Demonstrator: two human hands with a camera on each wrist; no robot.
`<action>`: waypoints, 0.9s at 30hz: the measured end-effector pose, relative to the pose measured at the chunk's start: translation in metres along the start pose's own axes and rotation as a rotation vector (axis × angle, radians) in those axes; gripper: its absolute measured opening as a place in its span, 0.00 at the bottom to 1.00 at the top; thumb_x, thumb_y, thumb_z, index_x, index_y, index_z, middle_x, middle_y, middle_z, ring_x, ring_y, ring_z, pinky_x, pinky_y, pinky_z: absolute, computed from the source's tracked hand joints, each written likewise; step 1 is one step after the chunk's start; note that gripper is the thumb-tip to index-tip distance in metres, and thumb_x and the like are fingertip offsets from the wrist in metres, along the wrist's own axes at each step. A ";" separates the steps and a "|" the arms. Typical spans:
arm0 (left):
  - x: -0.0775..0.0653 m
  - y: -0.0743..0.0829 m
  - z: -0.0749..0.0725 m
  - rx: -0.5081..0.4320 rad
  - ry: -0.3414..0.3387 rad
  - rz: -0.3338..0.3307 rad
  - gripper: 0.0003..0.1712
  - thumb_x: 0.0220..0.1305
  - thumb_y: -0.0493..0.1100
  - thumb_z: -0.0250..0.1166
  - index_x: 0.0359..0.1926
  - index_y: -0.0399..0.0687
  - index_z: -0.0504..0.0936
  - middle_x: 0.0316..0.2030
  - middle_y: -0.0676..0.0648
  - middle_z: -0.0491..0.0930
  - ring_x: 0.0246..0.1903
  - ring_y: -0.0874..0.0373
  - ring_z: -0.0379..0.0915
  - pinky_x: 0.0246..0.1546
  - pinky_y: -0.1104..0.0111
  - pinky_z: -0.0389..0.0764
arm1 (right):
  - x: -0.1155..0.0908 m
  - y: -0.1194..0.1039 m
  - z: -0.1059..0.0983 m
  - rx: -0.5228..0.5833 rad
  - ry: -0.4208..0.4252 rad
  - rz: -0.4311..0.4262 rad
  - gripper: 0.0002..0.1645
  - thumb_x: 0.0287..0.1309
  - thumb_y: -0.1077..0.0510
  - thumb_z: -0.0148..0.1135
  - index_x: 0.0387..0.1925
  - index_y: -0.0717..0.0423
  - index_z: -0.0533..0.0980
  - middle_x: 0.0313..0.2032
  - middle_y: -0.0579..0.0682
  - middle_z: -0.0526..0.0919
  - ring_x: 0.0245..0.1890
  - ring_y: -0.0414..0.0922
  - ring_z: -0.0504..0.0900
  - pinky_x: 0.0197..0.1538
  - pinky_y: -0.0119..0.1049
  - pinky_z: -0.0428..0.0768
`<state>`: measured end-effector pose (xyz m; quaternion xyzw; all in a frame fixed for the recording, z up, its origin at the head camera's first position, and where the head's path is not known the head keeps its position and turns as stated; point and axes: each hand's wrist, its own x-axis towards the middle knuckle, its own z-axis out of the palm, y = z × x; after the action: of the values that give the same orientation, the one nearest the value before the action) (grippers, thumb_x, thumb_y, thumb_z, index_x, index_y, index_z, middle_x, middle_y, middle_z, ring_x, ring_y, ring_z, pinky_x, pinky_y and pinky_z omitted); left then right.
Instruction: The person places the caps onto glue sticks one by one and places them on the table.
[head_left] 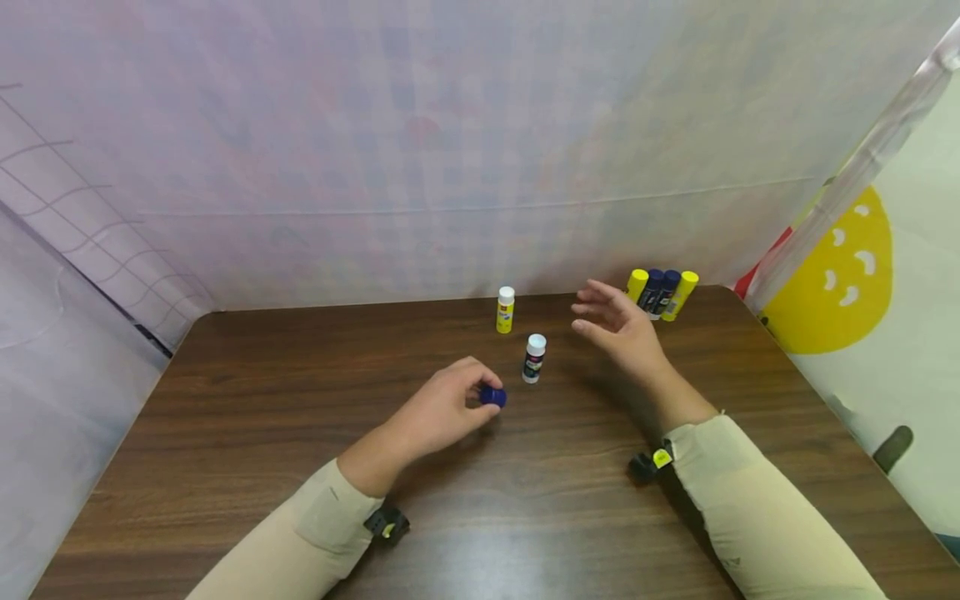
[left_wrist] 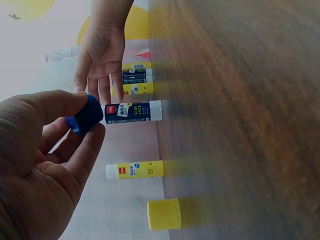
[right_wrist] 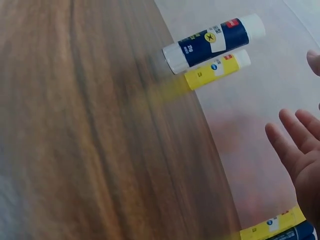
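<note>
My left hand (head_left: 442, 410) pinches a dark blue cap (left_wrist: 86, 116) between thumb and fingers, just above the table. Beside it stands an uncapped navy glue stick (head_left: 533, 362), upright with its white top showing. A yellow glue stick (head_left: 505, 313), also with a white top, stands farther back. My right hand (head_left: 621, 333) is in the air, fingers relaxed and apart, holding nothing. It is nearest to a row of capped yellow and navy glue sticks (head_left: 665, 292) at the back right. A yellow cap (left_wrist: 164, 214) shows in the left wrist view; my left hand hides it from the head view.
Everything stands on a brown wood-grain table (head_left: 247, 433). A pale patterned cloth (head_left: 420, 150) hangs along the table's back edge. To the right, a white sheet bears a large yellow shape (head_left: 840, 275). Both wrists wear black straps.
</note>
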<state>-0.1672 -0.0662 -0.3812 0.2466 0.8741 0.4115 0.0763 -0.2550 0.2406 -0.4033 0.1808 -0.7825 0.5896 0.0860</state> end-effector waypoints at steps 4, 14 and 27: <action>-0.001 0.000 0.000 -0.011 0.001 0.005 0.11 0.68 0.37 0.71 0.50 0.43 0.83 0.48 0.48 0.80 0.50 0.54 0.85 0.51 0.69 0.86 | -0.001 -0.001 0.005 0.054 -0.054 0.001 0.43 0.64 0.68 0.69 0.77 0.56 0.63 0.67 0.61 0.74 0.61 0.38 0.81 0.58 0.25 0.83; 0.000 0.000 0.001 -0.005 0.002 0.012 0.11 0.68 0.37 0.71 0.50 0.44 0.83 0.48 0.49 0.80 0.50 0.54 0.84 0.52 0.69 0.86 | -0.002 0.003 0.012 0.064 -0.141 -0.024 0.48 0.61 0.72 0.69 0.79 0.57 0.60 0.69 0.57 0.73 0.62 0.39 0.81 0.62 0.32 0.82; 0.000 0.002 0.000 -0.003 0.005 0.009 0.11 0.68 0.37 0.71 0.50 0.44 0.83 0.48 0.49 0.80 0.49 0.54 0.84 0.52 0.68 0.86 | -0.006 0.002 0.025 0.050 -0.238 0.002 0.51 0.59 0.71 0.72 0.79 0.55 0.59 0.71 0.64 0.71 0.65 0.60 0.79 0.61 0.31 0.83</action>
<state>-0.1665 -0.0653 -0.3802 0.2493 0.8726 0.4137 0.0729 -0.2484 0.2179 -0.4144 0.2508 -0.7723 0.5835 -0.0129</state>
